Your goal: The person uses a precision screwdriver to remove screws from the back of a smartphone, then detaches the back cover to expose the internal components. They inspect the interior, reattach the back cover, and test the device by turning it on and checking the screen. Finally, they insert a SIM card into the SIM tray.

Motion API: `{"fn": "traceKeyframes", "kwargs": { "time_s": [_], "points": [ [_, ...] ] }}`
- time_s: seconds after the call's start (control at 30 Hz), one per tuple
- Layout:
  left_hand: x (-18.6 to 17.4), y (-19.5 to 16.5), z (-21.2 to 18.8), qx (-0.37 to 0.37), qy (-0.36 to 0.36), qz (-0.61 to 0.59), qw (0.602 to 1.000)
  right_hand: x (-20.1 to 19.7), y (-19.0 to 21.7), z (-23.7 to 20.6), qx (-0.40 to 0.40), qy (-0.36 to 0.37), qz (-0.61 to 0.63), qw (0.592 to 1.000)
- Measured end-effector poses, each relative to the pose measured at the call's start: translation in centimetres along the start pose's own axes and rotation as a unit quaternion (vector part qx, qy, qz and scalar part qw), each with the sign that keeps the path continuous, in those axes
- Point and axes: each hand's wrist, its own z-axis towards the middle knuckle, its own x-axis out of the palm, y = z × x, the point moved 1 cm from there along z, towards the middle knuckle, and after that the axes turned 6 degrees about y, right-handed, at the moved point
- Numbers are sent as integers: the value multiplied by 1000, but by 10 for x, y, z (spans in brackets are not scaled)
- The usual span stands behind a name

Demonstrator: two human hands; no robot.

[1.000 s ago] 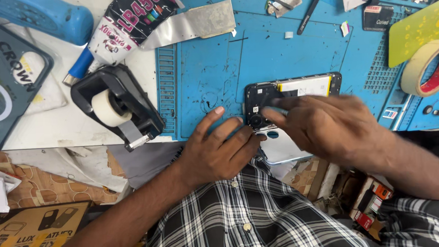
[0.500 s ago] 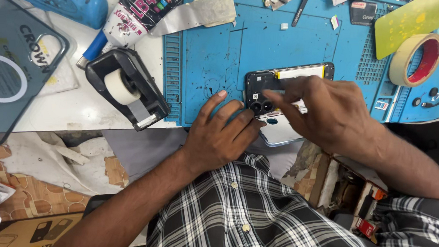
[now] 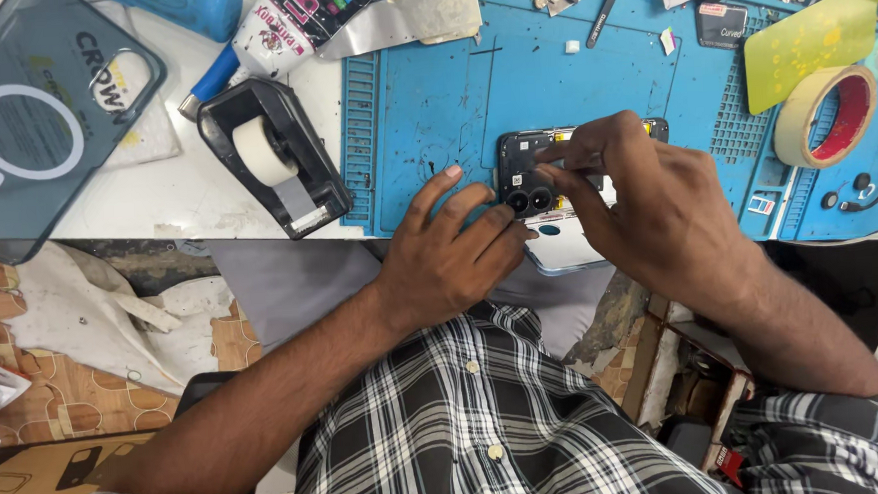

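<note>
Opened black smartphone with exposed twin camera lenses (image 3: 528, 184) lies flat on blue silicone repair mat (image 3: 432, 107), near table edge for reach. Left hand (image 3: 455, 256) braces lens end, fingers spread narrow. Right hand (image 3: 647, 201) pinches at frame interior, fingertips (image 3: 554, 156) close together; contents of pinch hidden. Black tape dispenser (image 3: 274, 155) well apart, left.

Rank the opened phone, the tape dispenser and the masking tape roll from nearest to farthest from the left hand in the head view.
From the left hand:
1. Opened phone, touching its fingertips, on the blue mat.
2. Tape dispenser, to the left, on the white table.
3. Masking tape roll, far right, beyond the right hand.
</note>
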Motion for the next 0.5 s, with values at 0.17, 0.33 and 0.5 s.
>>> {"fn": "traceKeyframes", "kwargs": {
  "time_s": [0.17,0.33,0.5],
  "points": [
    [-1,-1,0,-5,-1,-6,1000,1,-2,-7,-57,-54,70,994],
    [3,0,-1,-7,-1,1,1000,3,-8,-15,-82,-66,61,993],
    [6,0,-2,-6,2,-1,1000,9,-14,-18,-94,-66,71,991]
  ]
}}
